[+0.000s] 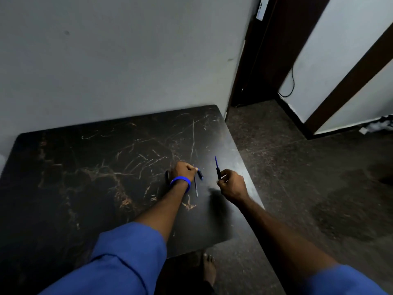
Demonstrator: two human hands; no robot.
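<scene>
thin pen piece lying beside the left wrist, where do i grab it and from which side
Pinch the thin pen piece at mid-length, from above and from its right: it lies flat on the table, and the left hand, pinching a dark pen part, crowds its left side.

- Left hand [184,171] is hanging low ahead, arm fully extended, knuckles up and fingers curling tight; can't tell whether it's pinching anything.
- Right hand [232,185] is hovering just right of it, not touching, with thumb and fingers pinching a pen [217,170] upright.
- Both forearms are angling inward.
</scene>
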